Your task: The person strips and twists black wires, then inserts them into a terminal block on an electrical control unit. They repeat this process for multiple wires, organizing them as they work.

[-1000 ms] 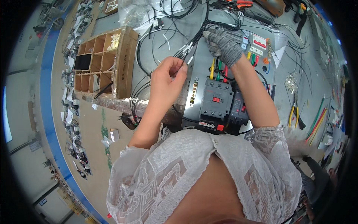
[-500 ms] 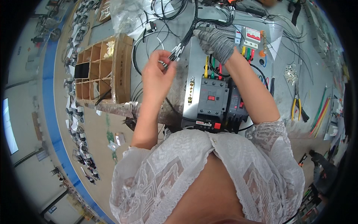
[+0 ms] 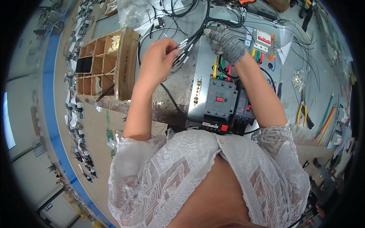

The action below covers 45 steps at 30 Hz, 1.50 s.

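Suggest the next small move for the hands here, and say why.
Probably the bare left hand should ease one wire apart from the black wires: its thumb and fingers are at their loose, white-sleeved ends, which lie bunched and overlapping, while the gloved right hand is beside the bundle farther up.

left fingers (image 3: 169, 44) shifted leftward, nearer cardboard box (image 3: 127, 66)

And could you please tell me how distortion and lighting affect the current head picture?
Head view: the blue floor stripe bows at left; head view, far left: a pale bright panel looks washed out; head view, centre: the left hand and the grey switch block look fairly crisp.
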Tool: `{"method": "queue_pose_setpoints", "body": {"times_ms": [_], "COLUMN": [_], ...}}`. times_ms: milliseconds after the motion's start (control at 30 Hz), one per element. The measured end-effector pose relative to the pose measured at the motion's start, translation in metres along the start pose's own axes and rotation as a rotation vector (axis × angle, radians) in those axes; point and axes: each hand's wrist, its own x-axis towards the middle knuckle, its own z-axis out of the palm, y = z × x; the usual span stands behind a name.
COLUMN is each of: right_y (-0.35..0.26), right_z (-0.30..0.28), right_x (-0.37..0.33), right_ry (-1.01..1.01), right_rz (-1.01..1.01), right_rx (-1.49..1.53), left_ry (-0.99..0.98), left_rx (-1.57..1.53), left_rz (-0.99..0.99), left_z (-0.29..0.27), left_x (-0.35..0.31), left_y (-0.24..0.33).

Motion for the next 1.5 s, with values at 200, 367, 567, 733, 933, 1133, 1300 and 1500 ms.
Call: {"method": "queue_pose_setpoints", "body": {"times_ms": [200, 367, 567, 733, 933, 1133, 1300, 1500], "right_y": [-0.001, 0.001, -0.001, 0.0, 0.002, 0.0, -0.003, -0.001], "right_z": [0.003, -0.003, 0.0, 0.001, -0.002, -0.003, 0.001, -0.001], "right_x": [-0.001, 0.001, -0.001, -0.001, 0.001, 0.0, -0.003, 0.0], "right_ry": [0.019, -0.019, -0.017, -0.011, -0.01, -0.044, -0.01, -0.02], "right_rz": [0.016, 0.028, 0.032, 0.026, 0.02, 0.03, 0.047, 0.034], "right_rx": [0.025, 0.092, 0.067, 0.062, 0.043, 0.079, 0.074, 0.035], "left_ry": [-0.064, -0.124, -0.214, -0.317, -0.378, -0.469, -0.511, -0.497], "left_rx": [-0.119, -0.014, -0.232, -0.155, -0.135, -0.17, -0.2, -0.417], "left_rz": [-0.072, 0.009, -0.133, -0.16, -0.177, -0.17, -0.191, -0.214], "left_z": [-0.004, -0.009, -0.001, -0.006, -0.01, -0.015, -0.018, -0.017], "left_x": [0.004, 0.005, 0.008, 0.013, 0.016, 0.021, 0.022, 0.02], "left_y": [-0.007, -0.001, -0.014, -0.014, -0.01, -0.014, -0.014, -0.015]}}
